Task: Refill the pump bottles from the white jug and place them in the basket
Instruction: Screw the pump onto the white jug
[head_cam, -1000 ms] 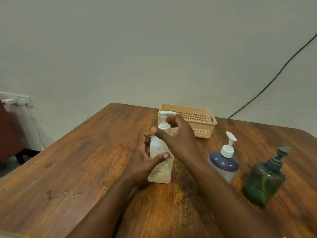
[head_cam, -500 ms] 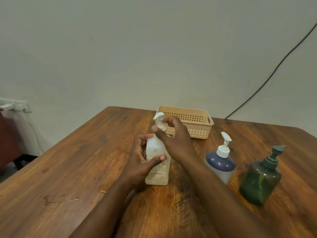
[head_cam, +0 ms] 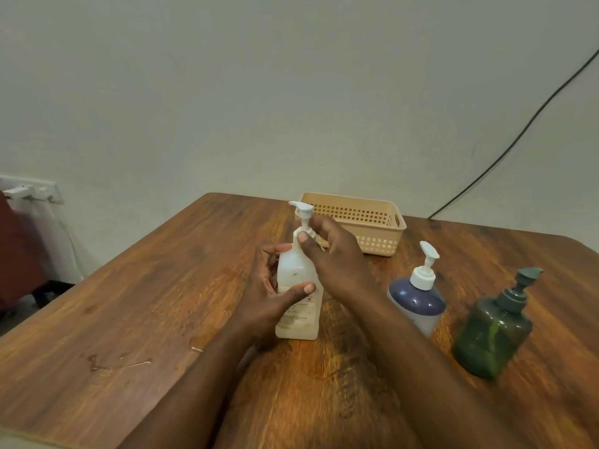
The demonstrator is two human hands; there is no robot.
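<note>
A clear pump bottle (head_cam: 296,270) with a white pump head (head_cam: 302,210) stands upright mid-table. My left hand (head_cam: 270,294) wraps around its body. My right hand (head_cam: 334,254) pinches the white collar at its neck, just under the pump head, whose nozzle points left. To the right stand a blue-topped bottle (head_cam: 416,303) with a white pump and a dark green pump bottle (head_cam: 492,332). The beige plastic basket (head_cam: 384,244) sits behind my right hand with nothing visible in it. No white jug is in view.
The wooden table (head_cam: 146,303) has small wet spots (head_cam: 136,362) at the front left. A black cable (head_cam: 518,137) runs down the wall at the back right. A white wall fitting (head_cam: 29,191) and a dark red object are at the far left.
My right hand has turned the pump head, so its nozzle swung from pointing right to pointing left. My left hand kept its hold on the bottle's body.
</note>
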